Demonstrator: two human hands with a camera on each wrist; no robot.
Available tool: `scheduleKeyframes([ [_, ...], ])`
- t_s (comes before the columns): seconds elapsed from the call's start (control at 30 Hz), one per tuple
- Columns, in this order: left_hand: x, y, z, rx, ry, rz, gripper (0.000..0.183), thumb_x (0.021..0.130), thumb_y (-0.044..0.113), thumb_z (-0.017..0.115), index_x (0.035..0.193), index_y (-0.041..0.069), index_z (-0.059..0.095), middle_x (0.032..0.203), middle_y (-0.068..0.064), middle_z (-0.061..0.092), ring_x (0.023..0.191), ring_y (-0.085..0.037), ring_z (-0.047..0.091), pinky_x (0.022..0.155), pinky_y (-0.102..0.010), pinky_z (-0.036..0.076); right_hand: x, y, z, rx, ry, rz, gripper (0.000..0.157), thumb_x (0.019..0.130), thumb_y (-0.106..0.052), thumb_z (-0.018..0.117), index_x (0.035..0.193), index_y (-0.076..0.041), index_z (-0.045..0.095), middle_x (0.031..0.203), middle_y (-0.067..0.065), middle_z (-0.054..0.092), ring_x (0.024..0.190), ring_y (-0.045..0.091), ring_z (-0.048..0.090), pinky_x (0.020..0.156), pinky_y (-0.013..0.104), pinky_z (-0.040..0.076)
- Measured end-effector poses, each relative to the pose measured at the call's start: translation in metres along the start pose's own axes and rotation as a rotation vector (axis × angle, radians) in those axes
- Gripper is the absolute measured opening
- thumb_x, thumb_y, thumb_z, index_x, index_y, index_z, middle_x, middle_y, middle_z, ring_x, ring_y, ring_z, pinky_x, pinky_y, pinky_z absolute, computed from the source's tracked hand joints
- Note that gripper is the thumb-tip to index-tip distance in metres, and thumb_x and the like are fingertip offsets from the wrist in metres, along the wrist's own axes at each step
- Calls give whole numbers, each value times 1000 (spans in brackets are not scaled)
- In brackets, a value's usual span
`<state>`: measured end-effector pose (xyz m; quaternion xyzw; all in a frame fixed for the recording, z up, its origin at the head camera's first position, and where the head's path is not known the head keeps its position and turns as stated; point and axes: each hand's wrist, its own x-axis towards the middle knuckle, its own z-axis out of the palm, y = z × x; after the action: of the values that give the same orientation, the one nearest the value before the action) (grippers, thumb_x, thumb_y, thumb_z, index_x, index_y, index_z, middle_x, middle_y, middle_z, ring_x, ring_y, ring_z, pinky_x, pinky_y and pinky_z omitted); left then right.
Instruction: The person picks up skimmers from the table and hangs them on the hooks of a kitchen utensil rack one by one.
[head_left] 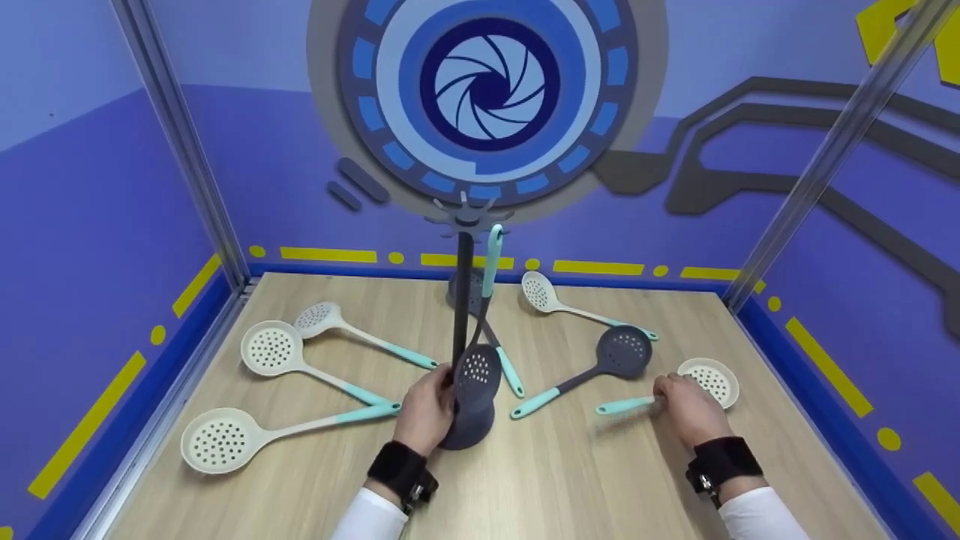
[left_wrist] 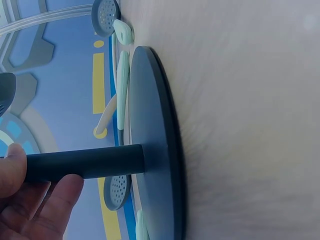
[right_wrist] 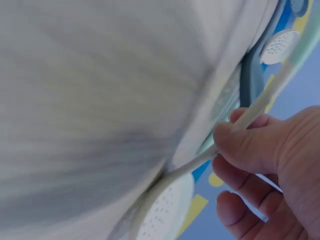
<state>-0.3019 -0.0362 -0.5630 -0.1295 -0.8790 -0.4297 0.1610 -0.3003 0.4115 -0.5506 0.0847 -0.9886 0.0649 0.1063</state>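
My left hand [head_left: 424,412] grips the dark pole [left_wrist: 90,162] of an upright utensil stand, low down above its round base [left_wrist: 155,145]. At the top of the stand is a ring of hooks [head_left: 466,217]. A dark skimmer [head_left: 478,367] with a turquoise handle hangs upright beside the pole, head down. To the right, my right hand [head_left: 690,409] pinches the shaft of a cream skimmer [right_wrist: 162,205] between thumb and fingers. Its perforated head points away to the right, and its turquoise handle end is slightly blurred in the head view.
Three cream skimmers [head_left: 217,441] lie on the left of the wooden table [head_left: 555,480]. Behind the stand lies a dark skimmer [head_left: 510,371]. Another dark skimmer [head_left: 624,351] and a cream one [head_left: 538,291] lie to the right. Blue panels [head_left: 262,180] enclose the table.
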Motion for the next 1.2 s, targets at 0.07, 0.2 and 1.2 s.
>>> scheduleKeyframes([
  [0.07,0,0,0,1,7,9,28,95,6,62,119,20,64,110,-2,72,104,-18,70,89,-37,57,-1,-4,-3,17,5,20,19,83,5,67,87,-13,65,83,1,63,80,19,57,68,38,47],
  [0.2,-1,1,1,16,19,41,24,96,8,61,118,18,64,107,-2,72,101,-18,70,87,-36,57,-2,-14,-9,69,27,68,17,85,2,71,90,-13,65,85,3,65,81,20,60,68,40,49],
  [1.2,-1,-2,1,16,19,36,24,97,7,61,118,16,64,107,-2,72,100,-17,70,87,-35,57,-5,-159,-98,439,346,91,25,96,-13,65,120,-17,61,102,-3,61,86,10,56,72,27,51],
])
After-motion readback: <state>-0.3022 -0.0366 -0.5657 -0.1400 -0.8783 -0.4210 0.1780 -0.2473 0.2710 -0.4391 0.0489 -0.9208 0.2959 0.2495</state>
